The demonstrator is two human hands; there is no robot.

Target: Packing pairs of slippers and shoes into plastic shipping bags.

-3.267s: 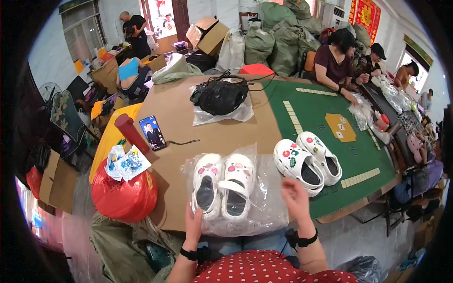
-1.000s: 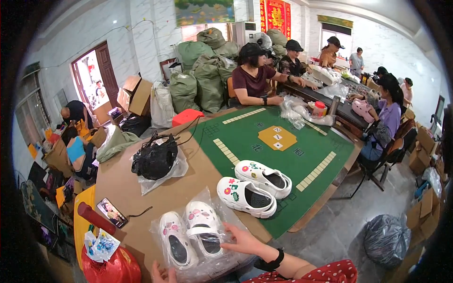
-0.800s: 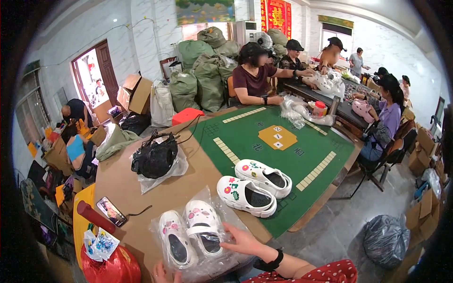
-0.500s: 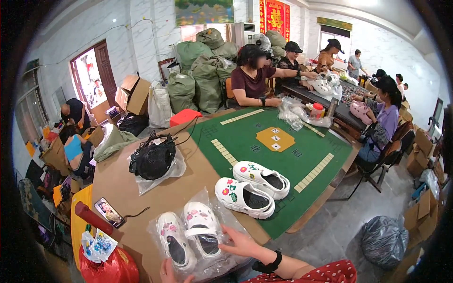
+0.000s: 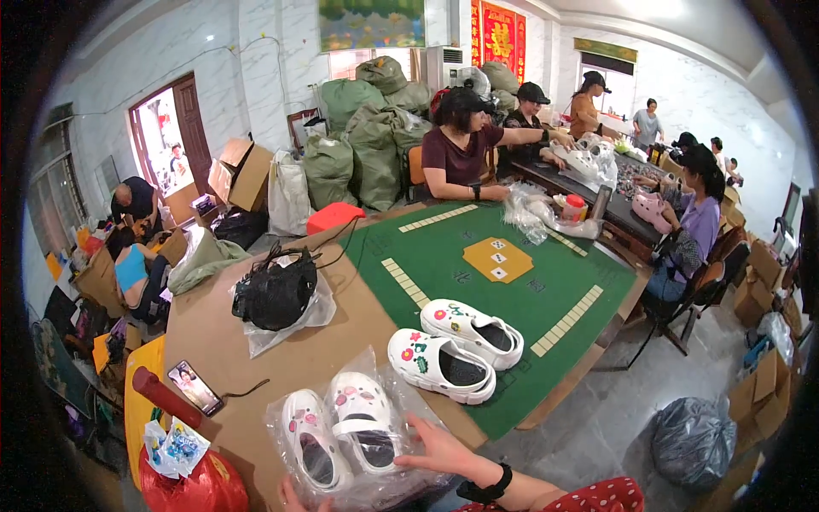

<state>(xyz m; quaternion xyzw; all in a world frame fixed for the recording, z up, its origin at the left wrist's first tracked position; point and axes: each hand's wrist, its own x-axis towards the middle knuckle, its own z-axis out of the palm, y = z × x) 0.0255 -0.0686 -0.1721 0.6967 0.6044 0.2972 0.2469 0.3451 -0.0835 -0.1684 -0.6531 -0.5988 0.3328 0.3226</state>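
Note:
A pair of white clogs with pink charms lies side by side inside a clear plastic bag at the table's near edge. My right hand is against the right clog's side, its fingers and thumb spread apart over the plastic. At the lower edge, my left hand shows only fingertips, held apart by the heel of the left clog; the rest is cut off. Beyond the bag, a second white pair of clogs with red and green charms stands unwrapped on the green mat.
Left on the brown tabletop are a black bundle with cords, a phone, a dark red cylinder and a red plastic bag. Co-workers sit at a dark table beyond. A grey sack is on the floor at right.
The bagged clogs have shifted slightly toward me. My left hand has slid a little down and left, while my right hand stays by the right clog.

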